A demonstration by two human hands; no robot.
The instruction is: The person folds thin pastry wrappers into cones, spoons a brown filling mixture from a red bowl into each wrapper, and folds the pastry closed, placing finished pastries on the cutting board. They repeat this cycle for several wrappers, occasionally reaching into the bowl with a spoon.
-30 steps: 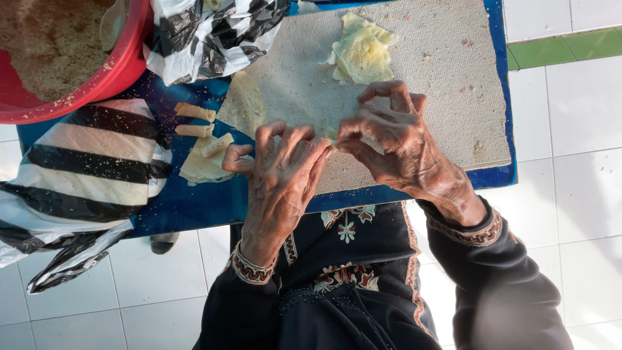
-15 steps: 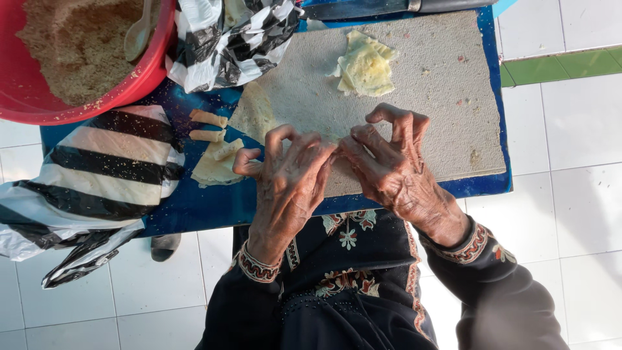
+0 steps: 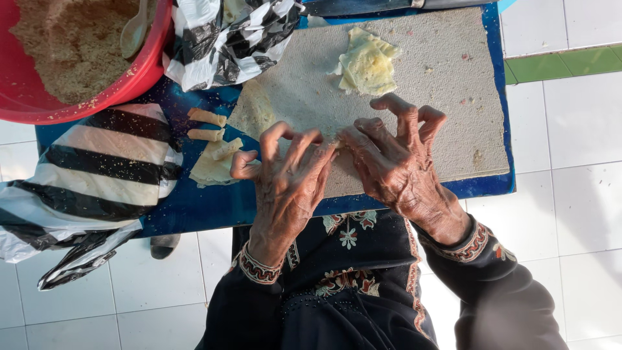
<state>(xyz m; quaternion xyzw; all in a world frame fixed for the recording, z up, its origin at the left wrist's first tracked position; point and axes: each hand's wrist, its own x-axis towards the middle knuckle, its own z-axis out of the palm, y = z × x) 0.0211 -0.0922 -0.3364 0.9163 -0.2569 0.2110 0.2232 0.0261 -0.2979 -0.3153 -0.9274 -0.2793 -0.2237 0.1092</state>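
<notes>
Both hands sit side by side at the near edge of the grey board (image 3: 421,97), fingers curled down like claws. The left hand (image 3: 288,178) and right hand (image 3: 392,165) meet fingertip to fingertip over a small roll (image 3: 337,139) of thin wrapper, which shows only as a pale sliver between them (most of it is hidden). The fingers are half bent and pressing, not closed into fists, which suits rolling something soft along a flat surface.

At 12 o'clock from the hands lies one loose wrapper (image 3: 368,63). At 9 o'clock, on the blue table (image 3: 194,207), I count two finished rolls (image 3: 206,125) beside one small heap of wrappers (image 3: 215,162).

At 10 o'clock stands one red bowl (image 3: 152,61) of crumbly filling holding one spoon (image 3: 133,32). Two striped plastic bags (image 3: 103,168) lie nearby.
</notes>
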